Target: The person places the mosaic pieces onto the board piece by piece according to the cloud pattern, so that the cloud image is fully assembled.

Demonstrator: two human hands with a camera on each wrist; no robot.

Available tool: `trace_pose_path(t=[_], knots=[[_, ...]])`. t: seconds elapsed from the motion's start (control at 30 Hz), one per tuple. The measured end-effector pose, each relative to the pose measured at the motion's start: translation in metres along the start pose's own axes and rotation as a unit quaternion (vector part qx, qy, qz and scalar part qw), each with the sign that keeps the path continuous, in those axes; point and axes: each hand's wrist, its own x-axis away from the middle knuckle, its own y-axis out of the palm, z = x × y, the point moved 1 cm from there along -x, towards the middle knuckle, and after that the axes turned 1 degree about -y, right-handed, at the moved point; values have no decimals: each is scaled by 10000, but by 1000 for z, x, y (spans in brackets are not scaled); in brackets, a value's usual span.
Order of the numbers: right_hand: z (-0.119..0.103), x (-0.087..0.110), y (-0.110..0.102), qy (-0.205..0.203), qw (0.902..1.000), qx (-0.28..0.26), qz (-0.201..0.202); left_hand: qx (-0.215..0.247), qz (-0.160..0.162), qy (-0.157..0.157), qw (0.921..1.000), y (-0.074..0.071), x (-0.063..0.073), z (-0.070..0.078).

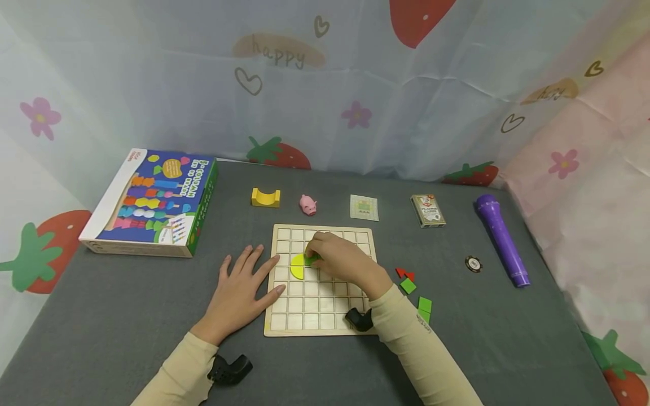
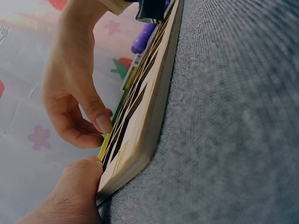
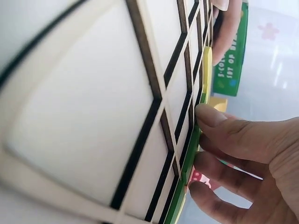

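A pale wooden grid board [image 1: 304,325] lies on the grey table. My left hand [image 1: 238,293] rests with fingers spread at its left edge, thumb and index fingertip over the rim. On the board's cells lies a yellow half-round tile [image 1: 297,267]. Beside it, my right hand [image 1: 339,258] pinches a green tile [image 1: 310,260] down at the grid, partly covered by the fingers. From the right wrist view, thumb and curled fingertips meet at the edge of the green tile [image 3: 189,156], with the yellow tile [image 3: 207,70] just beyond.
Right of the board lie red triangle tiles [image 1: 405,274] and green square tiles [image 1: 408,286]. Behind it are a yellow block [image 1: 266,198], pink pig figure [image 1: 307,204], pattern card [image 1: 364,208] and card box [image 1: 428,211]. A game box [image 1: 152,203], chip [image 1: 474,264] and purple microphone [image 1: 503,239] flank these.
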Motion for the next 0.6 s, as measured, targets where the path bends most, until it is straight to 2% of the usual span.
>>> trace_pose_path(t=[0.13,0.27,0.4,0.5,0.6], knots=[[2,3,-3,-65,9999,-32,94,6,-98,-47,9999,0,0,0],[14,19,-18,-78,9983,-277,514,22,-113,-32,9999,2,-1,0],[33,48,-38,230,9953,-402,854,27,-57,-24,10000,2,-1,0],[47,76,-47,603,9930,-498,883,24,-63,-42,10000,1,0,-1],[58,103,-46,971,9904,-525,829,36,-84,-64,9999,1,0,-1]])
